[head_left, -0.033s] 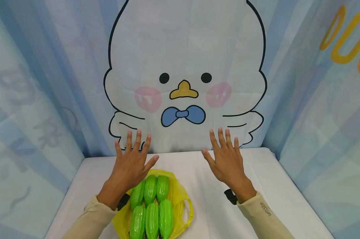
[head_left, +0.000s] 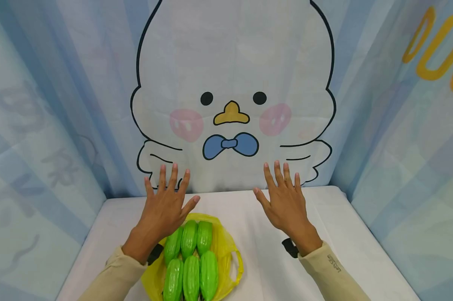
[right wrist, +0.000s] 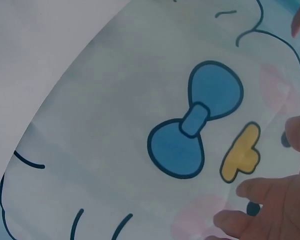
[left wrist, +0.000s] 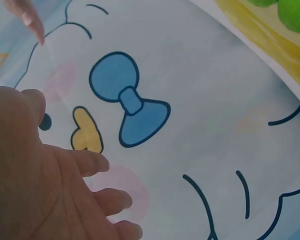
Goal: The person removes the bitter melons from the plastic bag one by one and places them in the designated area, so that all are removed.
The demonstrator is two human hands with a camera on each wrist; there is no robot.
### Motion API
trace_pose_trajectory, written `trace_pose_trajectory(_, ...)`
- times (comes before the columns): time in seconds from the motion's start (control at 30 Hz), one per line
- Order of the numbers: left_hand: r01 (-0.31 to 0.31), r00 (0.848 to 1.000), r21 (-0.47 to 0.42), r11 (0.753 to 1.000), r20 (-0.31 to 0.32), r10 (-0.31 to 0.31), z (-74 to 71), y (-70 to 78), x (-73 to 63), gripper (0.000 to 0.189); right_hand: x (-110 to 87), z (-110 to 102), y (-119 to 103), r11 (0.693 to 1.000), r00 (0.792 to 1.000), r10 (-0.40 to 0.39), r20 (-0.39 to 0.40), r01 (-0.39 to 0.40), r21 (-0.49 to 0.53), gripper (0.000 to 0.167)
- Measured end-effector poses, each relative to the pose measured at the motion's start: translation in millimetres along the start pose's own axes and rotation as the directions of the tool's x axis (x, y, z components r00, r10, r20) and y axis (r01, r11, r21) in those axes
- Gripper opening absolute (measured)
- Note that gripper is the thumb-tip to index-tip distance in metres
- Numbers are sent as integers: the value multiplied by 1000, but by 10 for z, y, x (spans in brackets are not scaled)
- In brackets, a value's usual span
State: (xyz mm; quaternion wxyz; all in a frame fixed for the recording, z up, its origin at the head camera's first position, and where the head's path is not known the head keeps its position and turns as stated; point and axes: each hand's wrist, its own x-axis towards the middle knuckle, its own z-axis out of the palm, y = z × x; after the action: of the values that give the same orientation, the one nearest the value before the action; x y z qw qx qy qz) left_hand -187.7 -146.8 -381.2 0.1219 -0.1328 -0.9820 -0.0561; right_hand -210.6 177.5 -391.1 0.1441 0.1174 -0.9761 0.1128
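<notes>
Both hands are held out above the table with fingers spread, and neither one holds anything. The left hand (head_left: 165,211) hovers over the far left side of a yellow plastic bag (head_left: 226,238), partly covering it in the head view. On the bag lie several glossy green cucumber-shaped vegetables (head_left: 191,276) in two rows; the near ends run out of the frame. Over the right part of the table is the right hand (head_left: 284,205), apart from the bag. In the wrist views, the left palm (left wrist: 50,185) and right palm (right wrist: 275,200) appear before the printed curtain.
A white-covered table (head_left: 260,259) carries the bag. Behind it hangs a curtain (head_left: 234,54) printed with a cartoon bird wearing a blue bow tie. Light blue curtains (head_left: 407,146) enclose the left and right sides. Each wrist has a black strapped piece (head_left: 290,247).
</notes>
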Motion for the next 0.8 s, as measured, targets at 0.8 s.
trace_pose_trajectory(0.8,-18,999,-79,997,-40,15,15,-169,-176,72,-127,290,-88,953,977,-4,-214,68,294,78)
